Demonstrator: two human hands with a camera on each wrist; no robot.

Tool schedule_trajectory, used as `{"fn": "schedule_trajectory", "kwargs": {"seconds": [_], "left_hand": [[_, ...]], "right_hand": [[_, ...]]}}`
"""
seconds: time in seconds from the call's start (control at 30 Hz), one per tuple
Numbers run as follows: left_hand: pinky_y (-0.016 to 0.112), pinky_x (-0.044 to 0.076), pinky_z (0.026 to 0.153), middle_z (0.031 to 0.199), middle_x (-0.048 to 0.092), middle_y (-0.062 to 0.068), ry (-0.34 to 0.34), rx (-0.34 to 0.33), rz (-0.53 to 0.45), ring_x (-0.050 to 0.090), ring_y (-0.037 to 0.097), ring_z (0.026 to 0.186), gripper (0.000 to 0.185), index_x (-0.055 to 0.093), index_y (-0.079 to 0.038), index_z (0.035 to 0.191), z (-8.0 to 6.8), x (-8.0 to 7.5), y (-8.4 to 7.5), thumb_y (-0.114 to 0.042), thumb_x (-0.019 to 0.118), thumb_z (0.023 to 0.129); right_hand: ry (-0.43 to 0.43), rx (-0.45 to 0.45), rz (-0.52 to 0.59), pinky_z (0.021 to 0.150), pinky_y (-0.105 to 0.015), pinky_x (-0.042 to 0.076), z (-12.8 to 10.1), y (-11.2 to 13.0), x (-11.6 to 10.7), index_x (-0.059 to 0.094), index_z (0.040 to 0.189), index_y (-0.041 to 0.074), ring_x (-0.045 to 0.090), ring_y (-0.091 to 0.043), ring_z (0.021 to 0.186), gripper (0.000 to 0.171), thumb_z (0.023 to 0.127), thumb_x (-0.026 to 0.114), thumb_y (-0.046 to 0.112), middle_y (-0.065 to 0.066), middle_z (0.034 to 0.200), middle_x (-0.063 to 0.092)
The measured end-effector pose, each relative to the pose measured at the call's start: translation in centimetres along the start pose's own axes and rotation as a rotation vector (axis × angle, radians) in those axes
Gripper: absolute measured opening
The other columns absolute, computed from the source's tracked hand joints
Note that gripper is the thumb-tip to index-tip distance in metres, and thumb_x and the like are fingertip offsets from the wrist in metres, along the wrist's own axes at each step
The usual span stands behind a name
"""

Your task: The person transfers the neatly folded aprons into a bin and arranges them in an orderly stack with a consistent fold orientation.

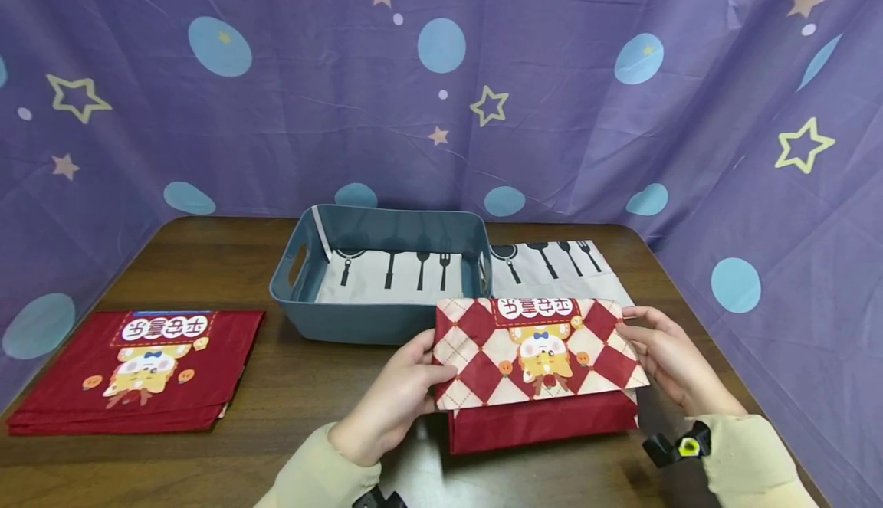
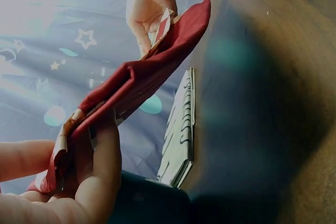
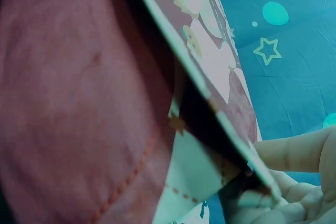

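Observation:
A folded cloth (image 1: 541, 355), red-and-cream checked with a cartoon animal and white lettering, is held up between both hands over the near right of the table. My left hand (image 1: 396, 393) pinches its left end, thumb on the front. On the right end, my right hand (image 1: 679, 366) grips with thumb and fingers. Below the checked panel hangs a plain red fold. From the side, the left wrist view shows the cloth's stacked red layers (image 2: 142, 74). In the right wrist view, the layers gap apart near the fingers (image 3: 294, 150).
Behind the cloth stands a blue-grey basket (image 1: 366, 322) containing a white cloth (image 1: 372, 274) printed with black utensils. A similar white folded cloth (image 1: 552, 282) lies to its right. At the left lies a red folded cloth (image 1: 69, 385). A purple curtain (image 1: 310, 109) surrounds the wooden table (image 1: 303, 401).

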State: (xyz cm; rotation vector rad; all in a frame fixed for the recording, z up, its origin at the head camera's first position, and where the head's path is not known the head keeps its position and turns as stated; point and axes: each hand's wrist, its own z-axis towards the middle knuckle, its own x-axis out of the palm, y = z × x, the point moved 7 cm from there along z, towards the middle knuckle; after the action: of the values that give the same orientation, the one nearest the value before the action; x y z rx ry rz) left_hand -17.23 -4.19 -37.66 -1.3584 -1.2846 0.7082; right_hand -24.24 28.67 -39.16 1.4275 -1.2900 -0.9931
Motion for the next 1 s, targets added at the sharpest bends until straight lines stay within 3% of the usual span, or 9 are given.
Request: {"fn": "schedule_trajectory", "kwargs": {"seconds": [0.23, 0.57, 1.0], "left_hand": [[0.036, 0.058, 0.081, 0.129, 0.059, 0.023, -0.018, 0.003, 0.002, 0.067, 0.018, 0.098, 0.049, 0.037, 0.000, 0.144, -0.1, -0.3, -0.5, -0.002, 0.049, 0.097], [0.038, 0.059, 0.082, 0.130, 0.058, 0.023, -0.028, 0.000, 0.007, 0.067, 0.019, 0.100, 0.049, 0.037, 0.000, 0.145, -0.1, -0.3, -0.6, -0.003, 0.050, 0.097], [0.035, 0.058, 0.080, 0.135, 0.055, 0.022, -0.044, -0.005, -0.013, 0.066, 0.018, 0.101, 0.051, 0.037, -0.001, 0.145, -0.2, -0.8, -1.5, -0.005, 0.052, 0.096]], "right_hand": [[0.001, 0.007, 0.020, 0.064, -0.028, 0.060, 0.1, 0.3, 0.1, 0.051, 0.109, 0.020, 0.069, -0.007, 0.076, 0.015, 0.101, 0.054, 0.009, 0.008, 0.090, 0.070], [-0.033, 0.013, 0.023, 0.067, -0.027, 0.061, 0.0, 0.7, 0.2, 0.045, 0.115, 0.015, 0.069, -0.006, 0.077, 0.019, 0.100, 0.056, 0.011, 0.010, 0.090, 0.069], [-0.022, 0.021, -0.008, 0.058, -0.025, 0.059, -0.2, 1.1, 0.8, 0.040, 0.122, 0.013, 0.064, -0.004, 0.065, 0.026, 0.101, 0.055, 0.015, 0.009, 0.084, 0.068]]}}
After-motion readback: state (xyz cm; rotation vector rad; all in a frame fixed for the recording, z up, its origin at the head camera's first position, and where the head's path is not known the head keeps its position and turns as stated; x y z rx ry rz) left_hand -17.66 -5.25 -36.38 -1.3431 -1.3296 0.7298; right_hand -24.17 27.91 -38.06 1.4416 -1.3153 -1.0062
